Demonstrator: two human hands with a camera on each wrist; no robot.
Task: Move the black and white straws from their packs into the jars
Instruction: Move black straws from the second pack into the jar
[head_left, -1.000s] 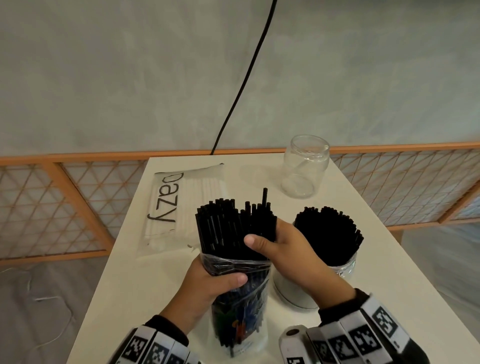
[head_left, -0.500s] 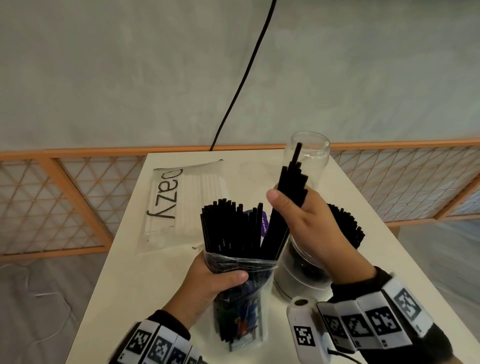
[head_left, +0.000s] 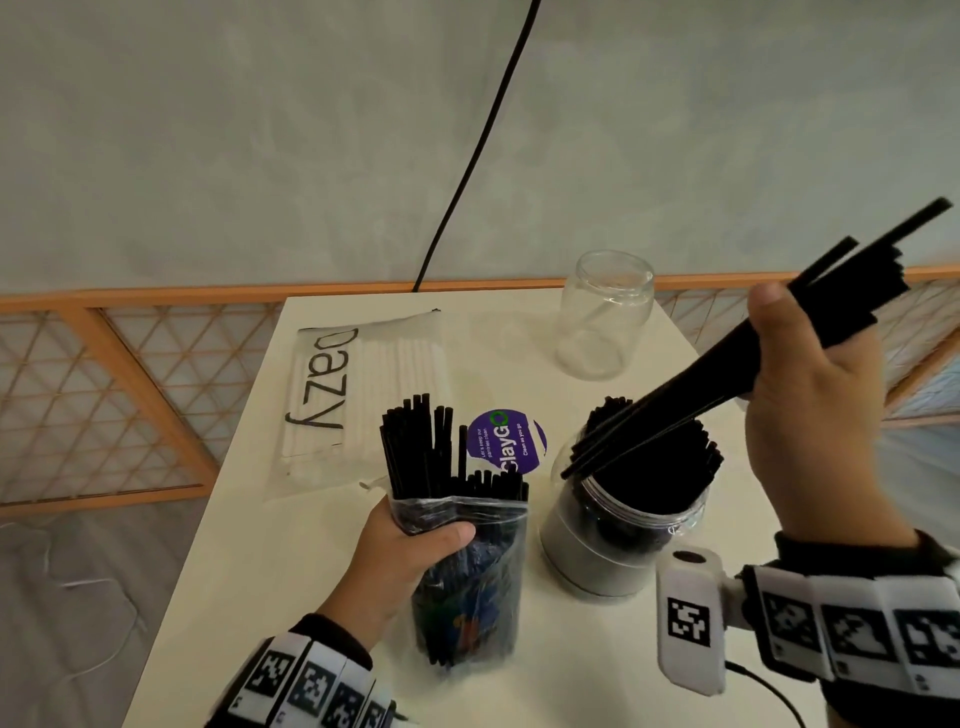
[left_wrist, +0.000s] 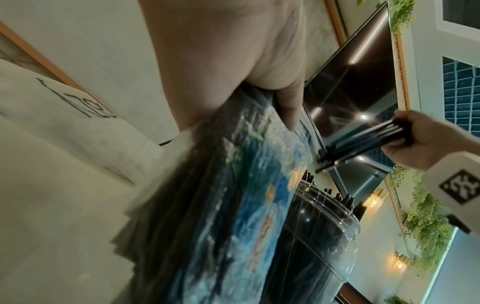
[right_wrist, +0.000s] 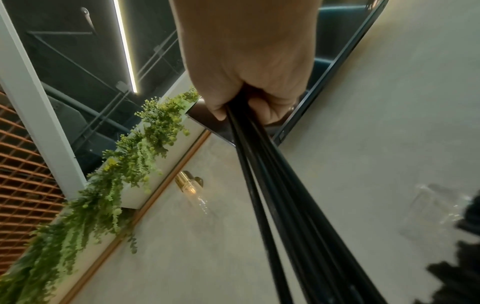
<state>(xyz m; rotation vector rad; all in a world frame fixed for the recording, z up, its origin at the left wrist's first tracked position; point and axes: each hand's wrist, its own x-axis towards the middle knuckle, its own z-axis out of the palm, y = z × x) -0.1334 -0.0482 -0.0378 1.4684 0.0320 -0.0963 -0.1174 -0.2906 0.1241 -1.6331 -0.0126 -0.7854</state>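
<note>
My left hand (head_left: 410, 558) grips the clear pack of black straws (head_left: 467, 582) upright near the table's front; straw ends (head_left: 431, 447) stick out of its open top. My right hand (head_left: 810, 415) grips a bunch of black straws (head_left: 727, 374), held aslant with its lower ends over the jar (head_left: 618, 540) that is full of black straws. In the left wrist view the pack (left_wrist: 221, 216) stands beside that jar (left_wrist: 319, 242). The right wrist view shows the bunch (right_wrist: 280, 185) running down from my fist (right_wrist: 249, 82). A pack of white straws (head_left: 363, 395) lies flat at the back left.
An empty glass jar (head_left: 605, 317) stands at the table's back right. The white table (head_left: 291, 545) has its left edge near my left arm. An orange lattice railing (head_left: 104, 395) runs behind it, and a black cable (head_left: 478, 140) hangs down the wall.
My right hand has pulled a bunch of black straws out of the pack, swung it right and tilted it, so its lower ends now hang over the full jar. The left hand keeps its hold on the pack.
</note>
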